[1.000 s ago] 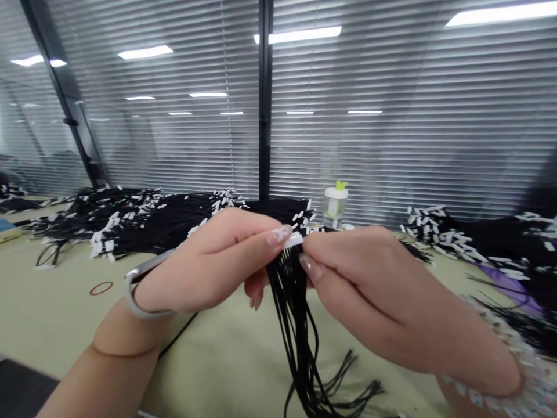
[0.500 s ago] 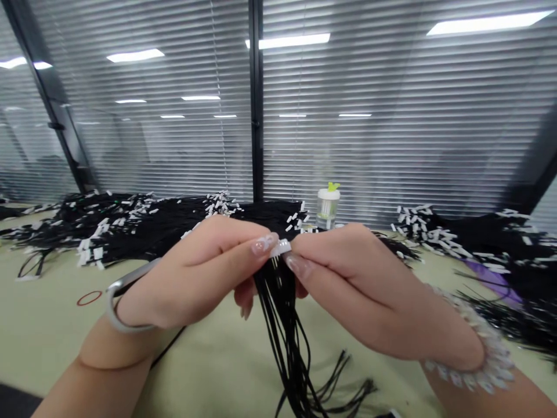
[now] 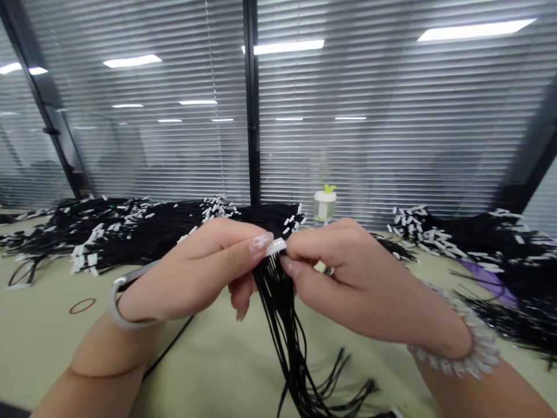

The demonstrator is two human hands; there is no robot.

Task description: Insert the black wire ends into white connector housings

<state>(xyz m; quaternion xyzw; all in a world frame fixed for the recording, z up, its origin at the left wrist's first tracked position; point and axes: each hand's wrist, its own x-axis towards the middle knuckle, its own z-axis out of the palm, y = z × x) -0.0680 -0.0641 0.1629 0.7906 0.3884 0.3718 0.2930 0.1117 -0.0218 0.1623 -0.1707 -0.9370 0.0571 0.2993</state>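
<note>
Between my hands is a small white plastic connector (image 3: pixel 275 247) with a row of slots. A bundle of thin black wires (image 3: pixel 282 325) hangs down from it to the table. My left hand (image 3: pixel 204 270), a grey band on its wrist, is closed with thumb and forefinger pinching the connector's left end. My right hand (image 3: pixel 352 284), wearing a beaded bracelet (image 3: pixel 461 342), is closed with its thumb and forefinger at the connector's right end. Whether a wire end sits between those right fingertips is hidden.
Heaps of black cables with white connectors (image 3: pixel 143 232) lie along the back left of the table (image 3: pixel 39 337). Another heap (image 3: pixel 470 232) lies at right, near a purple piece (image 3: pixel 489 281). A clear cup with a white lid (image 3: pixel 325 203) stands behind my hands. A red ring (image 3: pixel 82 306) lies at left.
My right fingers have shifted slightly at the connector's right end, baring a bit more of its face. The view has turned slightly; my left hand keeps its pinch.
</note>
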